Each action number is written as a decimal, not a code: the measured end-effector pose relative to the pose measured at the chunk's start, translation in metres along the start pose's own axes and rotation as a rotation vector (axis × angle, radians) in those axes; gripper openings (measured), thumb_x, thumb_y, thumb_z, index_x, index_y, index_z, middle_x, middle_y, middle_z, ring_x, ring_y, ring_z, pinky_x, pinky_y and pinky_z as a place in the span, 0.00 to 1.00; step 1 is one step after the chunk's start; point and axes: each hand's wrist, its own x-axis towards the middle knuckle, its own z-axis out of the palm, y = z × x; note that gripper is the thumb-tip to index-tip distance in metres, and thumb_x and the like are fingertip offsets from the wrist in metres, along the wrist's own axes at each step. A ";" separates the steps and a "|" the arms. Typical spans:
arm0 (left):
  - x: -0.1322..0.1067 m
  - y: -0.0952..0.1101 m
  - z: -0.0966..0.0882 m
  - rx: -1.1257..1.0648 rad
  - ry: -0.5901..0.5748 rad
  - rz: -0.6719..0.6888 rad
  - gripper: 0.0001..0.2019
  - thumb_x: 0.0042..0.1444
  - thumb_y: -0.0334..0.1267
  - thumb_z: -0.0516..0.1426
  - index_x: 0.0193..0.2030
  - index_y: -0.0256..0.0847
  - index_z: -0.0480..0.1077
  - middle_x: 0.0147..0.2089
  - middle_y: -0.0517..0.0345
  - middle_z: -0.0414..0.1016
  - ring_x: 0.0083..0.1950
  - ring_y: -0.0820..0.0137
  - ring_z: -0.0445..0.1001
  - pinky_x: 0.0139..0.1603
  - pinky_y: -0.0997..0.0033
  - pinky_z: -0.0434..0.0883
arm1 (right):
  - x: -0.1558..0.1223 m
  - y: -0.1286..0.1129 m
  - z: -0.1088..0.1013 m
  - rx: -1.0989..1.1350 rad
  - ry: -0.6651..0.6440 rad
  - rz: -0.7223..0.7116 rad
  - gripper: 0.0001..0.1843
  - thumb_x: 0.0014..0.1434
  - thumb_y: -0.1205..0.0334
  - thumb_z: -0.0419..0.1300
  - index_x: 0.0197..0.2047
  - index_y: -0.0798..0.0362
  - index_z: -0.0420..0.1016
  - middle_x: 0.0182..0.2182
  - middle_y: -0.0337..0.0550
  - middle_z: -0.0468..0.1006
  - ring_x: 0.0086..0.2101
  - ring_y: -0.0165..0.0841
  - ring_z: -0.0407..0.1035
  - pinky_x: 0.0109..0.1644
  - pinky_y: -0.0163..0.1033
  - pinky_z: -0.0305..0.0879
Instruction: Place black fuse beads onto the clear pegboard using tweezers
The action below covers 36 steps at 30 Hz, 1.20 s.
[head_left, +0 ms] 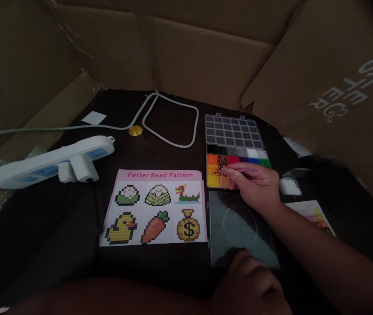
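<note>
My right hand (255, 183) reaches over the bead box (237, 153), fingers pinched together above its orange and yellow compartments; what they pinch is too small to name. My left hand (250, 284) rests at the near edge of the clear square pegboard (238, 227), fingers curled against it. The pink-bordered Perler Bead Pattern sheet (156, 208) lies left of the pegboard, showing a duck, a carrot, a money bag and other designs.
A white power strip (47, 162) with a plugged-in adapter lies at left, its cable (169, 127) looping across the dark table. A gold disc (135, 130) and a white paper (93, 117) lie at back. Cardboard walls (206, 57) surround the table. A small white case (290, 186) and a colourful card (314, 214) lie at right.
</note>
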 end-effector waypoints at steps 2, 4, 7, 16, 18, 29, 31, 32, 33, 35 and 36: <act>0.000 0.000 0.001 0.003 -0.021 -0.012 0.12 0.60 0.44 0.61 0.29 0.41 0.73 0.34 0.64 0.73 0.44 0.72 0.69 0.56 0.65 0.62 | 0.000 0.000 0.000 0.009 0.001 0.002 0.05 0.52 0.60 0.69 0.32 0.53 0.83 0.18 0.37 0.77 0.17 0.27 0.69 0.20 0.32 0.67; 0.000 0.001 0.001 -0.006 -0.029 -0.014 0.13 0.60 0.46 0.61 0.29 0.42 0.73 0.34 0.64 0.73 0.45 0.72 0.69 0.56 0.65 0.61 | 0.000 0.000 0.000 0.007 0.000 0.006 0.05 0.52 0.60 0.69 0.32 0.53 0.83 0.17 0.37 0.77 0.17 0.28 0.69 0.20 0.33 0.68; 0.000 0.001 -0.001 -0.012 0.003 -0.002 0.13 0.61 0.45 0.60 0.28 0.42 0.73 0.34 0.64 0.73 0.45 0.72 0.69 0.56 0.65 0.62 | 0.000 0.000 0.000 -0.005 -0.004 0.013 0.06 0.52 0.60 0.69 0.33 0.53 0.83 0.17 0.37 0.77 0.17 0.28 0.69 0.20 0.33 0.68; -0.003 0.000 -0.002 -0.015 0.057 0.017 0.10 0.58 0.44 0.62 0.29 0.42 0.73 0.35 0.65 0.73 0.44 0.72 0.69 0.58 0.64 0.61 | 0.001 0.001 0.000 -0.021 -0.001 0.014 0.06 0.53 0.60 0.69 0.33 0.54 0.83 0.16 0.36 0.76 0.17 0.27 0.69 0.21 0.32 0.68; -0.004 0.000 0.001 -0.036 0.042 0.015 0.11 0.58 0.44 0.63 0.28 0.43 0.73 0.35 0.65 0.73 0.44 0.72 0.69 0.60 0.63 0.61 | 0.001 0.001 0.000 -0.025 0.000 0.017 0.06 0.53 0.60 0.69 0.33 0.54 0.83 0.16 0.36 0.76 0.17 0.27 0.69 0.21 0.32 0.68; -0.001 -0.002 0.005 -0.011 -0.001 0.006 0.11 0.59 0.46 0.61 0.30 0.43 0.73 0.33 0.63 0.73 0.44 0.70 0.69 0.58 0.62 0.63 | 0.001 -0.001 0.002 -0.016 0.007 0.018 0.06 0.53 0.60 0.69 0.33 0.54 0.82 0.16 0.36 0.76 0.16 0.27 0.68 0.20 0.32 0.67; -0.003 -0.004 0.012 0.000 0.003 -0.016 0.09 0.59 0.44 0.60 0.31 0.43 0.73 0.33 0.64 0.72 0.43 0.71 0.69 0.59 0.62 0.63 | 0.001 -0.002 0.003 -0.003 0.015 0.009 0.05 0.53 0.61 0.68 0.32 0.53 0.82 0.19 0.37 0.78 0.16 0.27 0.68 0.19 0.32 0.67; -0.004 -0.005 0.016 0.002 -0.002 -0.019 0.08 0.59 0.42 0.60 0.32 0.44 0.73 0.32 0.64 0.72 0.42 0.72 0.69 0.58 0.63 0.63 | 0.001 -0.002 0.003 0.002 0.017 0.008 0.05 0.53 0.61 0.68 0.32 0.53 0.82 0.21 0.38 0.80 0.16 0.27 0.68 0.19 0.32 0.67; -0.005 -0.006 0.019 0.002 -0.001 -0.033 0.07 0.59 0.41 0.59 0.31 0.44 0.74 0.32 0.64 0.72 0.42 0.72 0.69 0.59 0.63 0.63 | 0.001 -0.003 0.003 0.002 0.019 0.009 0.05 0.53 0.61 0.68 0.32 0.53 0.82 0.22 0.39 0.81 0.16 0.27 0.68 0.18 0.32 0.67; -0.006 -0.007 0.023 -0.004 -0.008 -0.045 0.07 0.61 0.38 0.58 0.32 0.46 0.74 0.32 0.64 0.71 0.44 0.72 0.69 0.60 0.62 0.62 | 0.001 -0.003 0.003 -0.001 0.022 0.012 0.05 0.53 0.61 0.68 0.32 0.53 0.82 0.22 0.40 0.81 0.16 0.27 0.68 0.18 0.32 0.67; -0.006 -0.008 0.024 -0.006 -0.011 -0.042 0.07 0.61 0.37 0.57 0.32 0.47 0.75 0.32 0.64 0.71 0.44 0.72 0.70 0.60 0.62 0.63 | 0.002 -0.004 0.003 -0.002 0.019 0.012 0.06 0.53 0.60 0.68 0.33 0.54 0.83 0.21 0.40 0.80 0.16 0.27 0.68 0.18 0.32 0.67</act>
